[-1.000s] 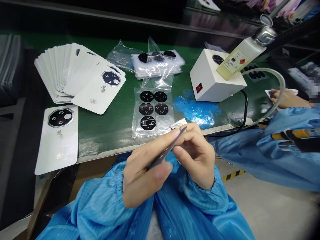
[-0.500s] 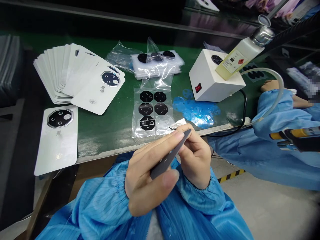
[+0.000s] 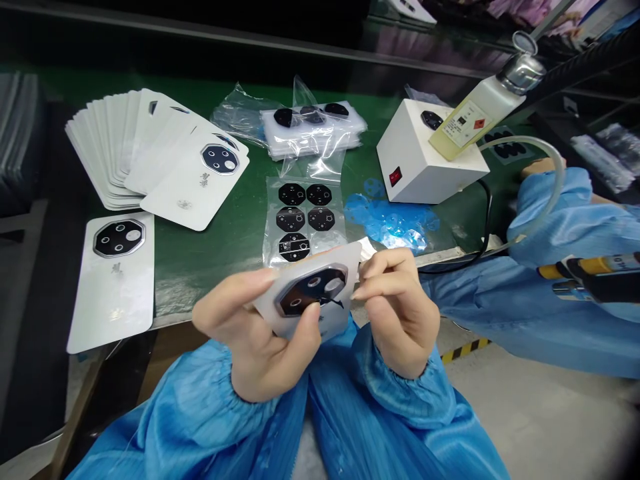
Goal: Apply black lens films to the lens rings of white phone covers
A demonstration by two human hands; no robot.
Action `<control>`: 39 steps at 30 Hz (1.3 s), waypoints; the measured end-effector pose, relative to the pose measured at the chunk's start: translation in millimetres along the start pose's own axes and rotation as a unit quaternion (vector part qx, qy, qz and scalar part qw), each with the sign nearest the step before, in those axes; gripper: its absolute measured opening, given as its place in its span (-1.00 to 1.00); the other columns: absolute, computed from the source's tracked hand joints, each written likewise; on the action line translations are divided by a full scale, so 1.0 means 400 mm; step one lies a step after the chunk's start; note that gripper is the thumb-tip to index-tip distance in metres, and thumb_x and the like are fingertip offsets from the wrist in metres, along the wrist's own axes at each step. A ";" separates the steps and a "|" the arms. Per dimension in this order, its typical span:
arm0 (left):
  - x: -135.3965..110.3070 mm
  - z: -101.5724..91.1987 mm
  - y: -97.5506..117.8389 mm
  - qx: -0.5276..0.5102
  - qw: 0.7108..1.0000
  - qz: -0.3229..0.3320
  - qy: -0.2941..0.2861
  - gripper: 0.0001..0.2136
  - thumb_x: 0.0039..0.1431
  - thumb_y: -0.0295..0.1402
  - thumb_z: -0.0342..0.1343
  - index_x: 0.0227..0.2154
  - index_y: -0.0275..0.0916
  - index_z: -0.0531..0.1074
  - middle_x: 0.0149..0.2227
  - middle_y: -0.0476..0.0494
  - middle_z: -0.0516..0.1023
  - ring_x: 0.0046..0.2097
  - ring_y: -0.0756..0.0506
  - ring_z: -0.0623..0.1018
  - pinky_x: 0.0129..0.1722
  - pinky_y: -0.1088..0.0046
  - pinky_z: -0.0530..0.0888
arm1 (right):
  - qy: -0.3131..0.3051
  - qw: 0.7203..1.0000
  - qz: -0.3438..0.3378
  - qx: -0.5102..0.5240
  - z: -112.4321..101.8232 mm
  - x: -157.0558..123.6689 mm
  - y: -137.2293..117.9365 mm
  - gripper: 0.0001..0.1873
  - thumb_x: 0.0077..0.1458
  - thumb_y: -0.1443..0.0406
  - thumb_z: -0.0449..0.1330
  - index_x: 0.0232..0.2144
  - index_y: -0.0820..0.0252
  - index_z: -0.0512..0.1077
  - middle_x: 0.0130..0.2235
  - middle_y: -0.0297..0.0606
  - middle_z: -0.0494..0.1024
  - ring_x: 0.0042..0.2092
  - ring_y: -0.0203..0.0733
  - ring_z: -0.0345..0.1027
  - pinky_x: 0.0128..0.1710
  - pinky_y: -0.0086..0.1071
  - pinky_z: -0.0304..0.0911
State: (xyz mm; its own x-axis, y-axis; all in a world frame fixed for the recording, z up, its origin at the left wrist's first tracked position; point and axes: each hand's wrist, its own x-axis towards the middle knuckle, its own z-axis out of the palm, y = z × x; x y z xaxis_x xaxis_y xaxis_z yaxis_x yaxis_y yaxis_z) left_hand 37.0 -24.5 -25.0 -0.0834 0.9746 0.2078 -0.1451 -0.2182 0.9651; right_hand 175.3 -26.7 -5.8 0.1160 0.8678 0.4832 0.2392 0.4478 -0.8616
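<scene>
My left hand (image 3: 255, 340) holds a white phone back cover (image 3: 311, 293) by its edges, its face with the black octagonal camera plate turned up toward me. My right hand (image 3: 397, 310) pinches the cover's right edge, with a small white wipe (image 3: 367, 245) showing just behind the fingers. Both hands hover in front of the green table's edge (image 3: 210, 308). Behind them lies a clear sheet of black octagonal lens pieces (image 3: 305, 220).
A fanned stack of white covers (image 3: 145, 150) and one single cover (image 3: 116, 280) lie at the left. A bagged tray of parts (image 3: 313, 127), blue film scraps (image 3: 395, 220), a white box with a red switch (image 3: 425, 160) and a dispenser bottle (image 3: 475, 117) stand behind. A co-worker's blue sleeve (image 3: 565, 213) is at the right.
The cover was edge-on to me before; my left hand has turned it so its camera-plate face shows. My right hand has shifted to pinch its right edge.
</scene>
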 end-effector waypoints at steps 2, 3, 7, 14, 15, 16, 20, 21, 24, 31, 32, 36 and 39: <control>0.005 0.001 0.009 0.052 0.995 0.074 0.046 -0.54 -0.07 -0.49 0.23 -0.14 0.05 0.24 -0.09 0.00 0.16 -0.06 -0.15 0.38 0.00 0.15 0.36 | -0.024 0.999 -0.022 -0.037 -0.008 0.003 -0.004 -0.89 0.09 0.33 0.12 -0.32 0.05 0.44 -0.35 -0.29 0.26 -0.30 -0.23 0.19 -0.32 -0.28 0.19; 0.009 0.003 0.015 0.066 0.992 0.094 0.046 -0.56 -0.06 -0.50 0.22 -0.13 0.02 0.26 -0.09 -0.05 0.17 -0.07 -0.17 0.38 -0.04 0.14 0.39 | -0.031 0.998 -0.027 -0.047 -0.011 0.004 -0.005 -0.87 0.07 0.35 0.14 -0.30 0.06 0.44 -0.34 -0.29 0.25 -0.30 -0.24 0.19 -0.34 -0.29 0.19; 0.024 0.011 0.034 -0.012 0.999 0.043 -0.031 -0.52 0.02 -0.54 0.14 -0.02 0.01 0.21 0.03 -0.12 0.16 -0.11 -0.17 0.44 -0.15 0.16 0.49 | -0.035 0.998 -0.021 -0.053 -0.010 0.005 -0.004 -0.87 0.00 0.33 0.21 -0.31 0.09 0.42 -0.34 -0.29 0.24 -0.28 -0.23 0.16 -0.34 -0.30 0.17; 0.023 0.017 0.043 -0.125 0.988 -0.048 -0.072 -0.48 0.06 -0.59 0.12 0.01 0.04 0.14 -0.06 -0.10 0.42 -0.15 -0.16 0.55 -0.18 0.16 0.56 | -0.031 0.996 0.018 -0.082 -0.002 0.006 -0.010 -0.91 -0.01 0.41 0.18 -0.45 0.13 0.35 -0.38 -0.33 0.21 -0.33 -0.28 0.14 -0.38 -0.34 0.13; 0.023 0.019 0.044 -0.141 0.985 -0.055 -0.078 -0.48 0.07 -0.59 0.11 0.00 0.05 0.13 -0.11 -0.08 0.46 -0.16 -0.17 0.56 -0.22 0.16 0.58 | -0.030 0.996 0.019 -0.082 -0.002 0.007 -0.012 -0.91 -0.01 0.42 0.17 -0.46 0.14 0.34 -0.38 -0.33 0.20 -0.33 -0.28 0.14 -0.38 -0.34 0.13; 0.023 0.020 0.045 -0.156 0.983 -0.060 -0.082 -0.49 0.07 -0.59 0.10 0.00 0.06 0.13 -0.14 -0.07 0.49 -0.18 -0.17 0.57 -0.26 0.18 0.59 | -0.029 0.996 0.020 -0.083 -0.001 0.008 -0.013 -0.90 -0.01 0.42 0.17 -0.47 0.14 0.33 -0.38 -0.33 0.20 -0.33 -0.28 0.14 -0.38 -0.34 0.13; 0.023 0.021 0.042 -0.195 0.975 -0.060 -0.087 -0.57 0.11 -0.51 0.07 -0.01 0.03 0.16 -0.22 -0.07 0.50 -0.21 -0.18 0.57 -0.35 0.23 0.59 | -0.022 0.995 0.013 -0.100 0.005 0.008 -0.015 -0.88 -0.02 0.44 0.15 -0.49 0.14 0.30 -0.39 -0.33 0.19 -0.33 -0.28 0.13 -0.39 -0.35 0.13; 0.023 0.020 0.040 -0.191 0.976 -0.057 -0.089 -0.58 0.12 -0.50 0.06 0.00 0.02 0.15 -0.22 -0.07 0.49 -0.22 -0.17 0.57 -0.35 0.24 0.58 | -0.020 0.994 0.012 -0.103 0.008 0.008 -0.015 -0.87 -0.02 0.44 0.15 -0.49 0.15 0.30 -0.39 -0.34 0.19 -0.33 -0.28 0.13 -0.39 -0.35 0.13; 0.023 0.018 0.038 -0.101 0.992 -0.023 -0.072 -0.51 0.04 -0.56 0.13 0.00 -0.03 0.17 -0.14 -0.08 0.39 -0.24 -0.08 0.54 -0.32 0.36 0.56 | -0.015 0.995 0.014 -0.099 0.013 0.006 -0.012 -0.85 -0.03 0.47 0.15 -0.49 0.15 0.29 -0.38 -0.34 0.19 -0.32 -0.29 0.13 -0.37 -0.36 0.13; 0.032 0.022 0.043 0.008 0.998 0.009 -0.057 -0.53 -0.05 -0.62 0.17 -0.10 -0.13 0.21 -0.16 -0.10 0.32 -0.33 -0.01 0.52 -0.41 0.46 0.54 | -0.011 0.986 0.117 0.119 0.012 0.002 0.005 -0.82 -0.03 0.44 0.19 -0.39 0.11 0.29 -0.36 -0.38 0.25 -0.31 -0.30 0.17 -0.34 -0.39 0.14; 0.032 0.021 0.042 -0.005 0.998 0.001 -0.063 -0.51 -0.04 -0.63 0.17 -0.07 -0.11 0.18 -0.19 -0.07 0.35 -0.35 0.00 0.52 -0.43 0.48 0.54 | -0.011 0.980 0.135 0.146 0.010 0.001 0.009 -0.84 -0.03 0.43 0.20 -0.40 0.11 0.30 -0.36 -0.38 0.26 -0.31 -0.30 0.18 -0.34 -0.39 0.15; 0.030 0.014 0.038 -0.042 0.996 -0.020 -0.071 -0.45 -0.03 -0.62 0.18 -0.03 -0.07 0.13 -0.23 0.00 0.40 -0.35 0.04 0.53 -0.42 0.56 0.53 | -0.016 0.953 0.188 0.237 0.001 0.005 0.019 -0.96 0.09 0.34 0.11 -0.35 0.10 0.34 -0.38 -0.38 0.32 -0.44 -0.36 0.20 -0.49 -0.45 0.14; 0.029 0.013 0.039 0.014 0.996 -0.004 -0.085 -0.47 -0.03 -0.62 0.16 -0.03 -0.13 0.12 -0.21 -0.03 0.37 -0.36 0.05 0.53 -0.42 0.58 0.54 | -0.008 0.951 0.202 0.233 -0.002 0.008 0.023 -0.91 0.09 0.29 0.15 -0.29 0.08 0.34 -0.41 -0.42 0.33 -0.47 -0.38 0.19 -0.50 -0.48 0.14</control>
State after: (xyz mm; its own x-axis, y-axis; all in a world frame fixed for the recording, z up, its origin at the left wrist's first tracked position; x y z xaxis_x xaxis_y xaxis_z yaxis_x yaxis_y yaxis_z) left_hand 38.7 -16.3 -6.9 0.0872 0.9713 0.2213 -0.1180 -0.2105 0.9705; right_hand 178.8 -19.8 -11.9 0.0914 0.9908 0.0995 -0.2743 0.1211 -0.9540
